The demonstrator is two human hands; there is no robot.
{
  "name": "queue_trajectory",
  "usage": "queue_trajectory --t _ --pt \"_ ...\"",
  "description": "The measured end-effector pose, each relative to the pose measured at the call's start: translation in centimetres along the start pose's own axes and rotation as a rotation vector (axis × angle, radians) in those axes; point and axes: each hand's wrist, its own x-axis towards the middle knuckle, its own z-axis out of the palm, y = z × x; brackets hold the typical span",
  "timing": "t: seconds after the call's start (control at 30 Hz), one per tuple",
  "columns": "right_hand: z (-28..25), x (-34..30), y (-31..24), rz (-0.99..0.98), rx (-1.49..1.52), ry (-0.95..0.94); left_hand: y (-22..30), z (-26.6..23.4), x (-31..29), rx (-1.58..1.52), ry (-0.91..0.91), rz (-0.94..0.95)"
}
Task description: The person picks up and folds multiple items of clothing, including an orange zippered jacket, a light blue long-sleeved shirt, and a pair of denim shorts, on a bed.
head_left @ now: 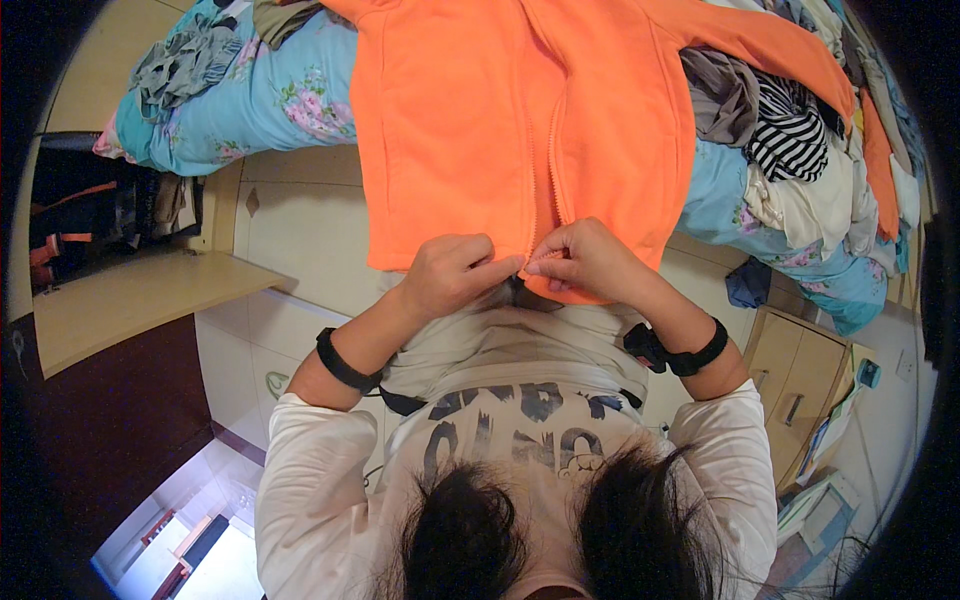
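An orange zip jacket (450,140) lies spread over the edge of a bed, its front hem hanging toward me. The zipper (553,170) is parted along the front, with the two toothed edges meeting near the bottom. My left hand (455,273) is closed in a pinch at the lower end of the left edge. Close beside it, my right hand (585,260) pinches the bottom of the right edge. The fingertips of both hands almost touch, and they hide the zipper's end pieces and slider.
Blue flowered bedding (270,115) covers the bed. Grey clothing (185,65) lies at the far left. A striped garment (790,125) and other clothes are heaped at the right. A wooden cabinet (790,375) stands at the lower right, an open shelf (150,300) at the left.
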Motion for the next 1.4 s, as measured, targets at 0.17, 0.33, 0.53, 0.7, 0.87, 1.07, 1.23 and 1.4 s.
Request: queue_trajectory --t 0.17,0.33,0.53,0.7,0.87,1.07,1.23,1.4 --pt "-0.1 0.1 0.1 0.037 0.002 -0.009 -0.1 0.0 0.0 0.001 -0.021 0.010" --pt "-0.1 0.1 0.0 0.025 -0.017 -0.011 -0.2 0.0 0.0 -0.004 -0.034 0.050" --pt "-0.6 0.3 -0.9 0.150 0.034 -0.112 -0.6 -0.2 0.1 -0.040 -0.082 0.076" --pt "-1.0 0.2 -1.1 0.156 0.103 -0.030 -0.6 -0.8 0.7 -0.138 -0.096 0.082" --pt "-1.1 0.4 -1.1 0.079 -0.109 -0.055 0.3 -1.2 0.9 -0.355 -0.242 -0.072" --pt "-1.7 -1.2 -0.9 -0.276 -0.369 0.162 0.4 -2.3 1.2 -0.350 -0.665 -0.578" --pt "-5.1 -7.5 -0.1 -0.207 -0.475 0.478 -2.5 -6.8 -4.2 0.192 -0.260 -0.320" --pt "-2.9 -11.3 4.1 -0.040 -0.579 0.642 -2.8 -6.9 -8.2 0.198 -0.232 -0.630"
